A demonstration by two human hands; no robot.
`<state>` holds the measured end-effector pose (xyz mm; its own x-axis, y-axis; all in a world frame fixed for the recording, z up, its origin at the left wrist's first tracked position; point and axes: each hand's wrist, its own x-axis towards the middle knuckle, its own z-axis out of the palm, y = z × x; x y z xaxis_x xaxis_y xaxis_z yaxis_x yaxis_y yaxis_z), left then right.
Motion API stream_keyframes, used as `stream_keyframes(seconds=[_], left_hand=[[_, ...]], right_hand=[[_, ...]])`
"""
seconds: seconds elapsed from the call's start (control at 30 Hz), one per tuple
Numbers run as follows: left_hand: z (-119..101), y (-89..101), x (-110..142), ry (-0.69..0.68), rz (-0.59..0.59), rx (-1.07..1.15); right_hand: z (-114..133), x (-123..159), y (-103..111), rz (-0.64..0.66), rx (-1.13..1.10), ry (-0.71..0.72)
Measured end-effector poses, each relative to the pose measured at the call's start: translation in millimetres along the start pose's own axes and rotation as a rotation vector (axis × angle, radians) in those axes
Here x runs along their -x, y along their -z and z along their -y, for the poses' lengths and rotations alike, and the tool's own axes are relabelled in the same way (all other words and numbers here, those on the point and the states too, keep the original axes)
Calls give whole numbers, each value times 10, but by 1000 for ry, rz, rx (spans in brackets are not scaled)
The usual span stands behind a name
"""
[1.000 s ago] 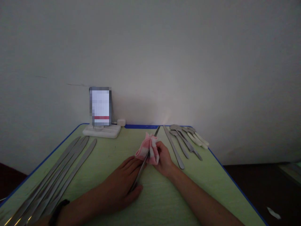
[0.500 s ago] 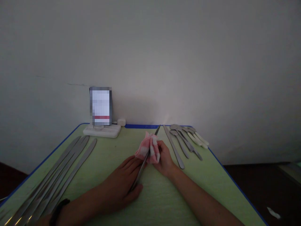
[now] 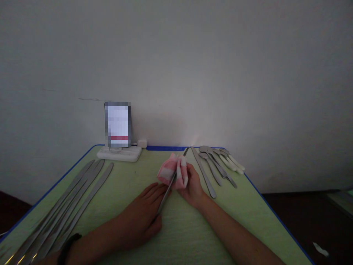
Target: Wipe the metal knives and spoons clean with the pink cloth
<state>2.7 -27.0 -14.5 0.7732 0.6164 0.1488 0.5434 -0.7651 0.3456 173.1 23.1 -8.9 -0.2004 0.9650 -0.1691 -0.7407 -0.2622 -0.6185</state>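
A slim metal table knife [image 3: 167, 195] slants away from me over the middle of the table. My left hand [image 3: 145, 211] is closed on its near end, the thumb on the near side and the fingers reaching forward. Folded around the knife's middle is a pink and white cloth [image 3: 166, 172]. My right hand [image 3: 192, 187] grips this cloth from the right, its fingers partly hidden behind the folds. Beyond the cloth, the knife's far tip pokes out toward the table's back edge.
On the left lie several long knives [image 3: 93, 191] side by side. To the right are another knife [image 3: 204, 175], several spoons [image 3: 212, 169] and white-handled pieces [image 3: 231, 163]. A screen [image 3: 118, 125] stands on a white power strip [image 3: 120, 154] by the wall. The green table [image 3: 193, 235] has a blue edge.
My left hand has shifted slightly left, its thumb drawn in. The cloth has shifted a little left and up, its folds changed. Both hands keep their hold.
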Motion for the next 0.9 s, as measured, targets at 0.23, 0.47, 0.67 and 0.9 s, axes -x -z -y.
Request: stream_keyframes(seconds=[0.23,0.47,0.67,0.9], left_hand=[[5,4,2,10,6,-2],[-8,20,4,4,0,-1],[-24,32,-10,-1,-8,3],[-10,24,-17,-8,5,1]], right_hand=[[13,31,-43,29,10,22],[12,43,-55,31,42,8],[7,40,-47,29,28,-14],[1,29,-31,31,23,-23]])
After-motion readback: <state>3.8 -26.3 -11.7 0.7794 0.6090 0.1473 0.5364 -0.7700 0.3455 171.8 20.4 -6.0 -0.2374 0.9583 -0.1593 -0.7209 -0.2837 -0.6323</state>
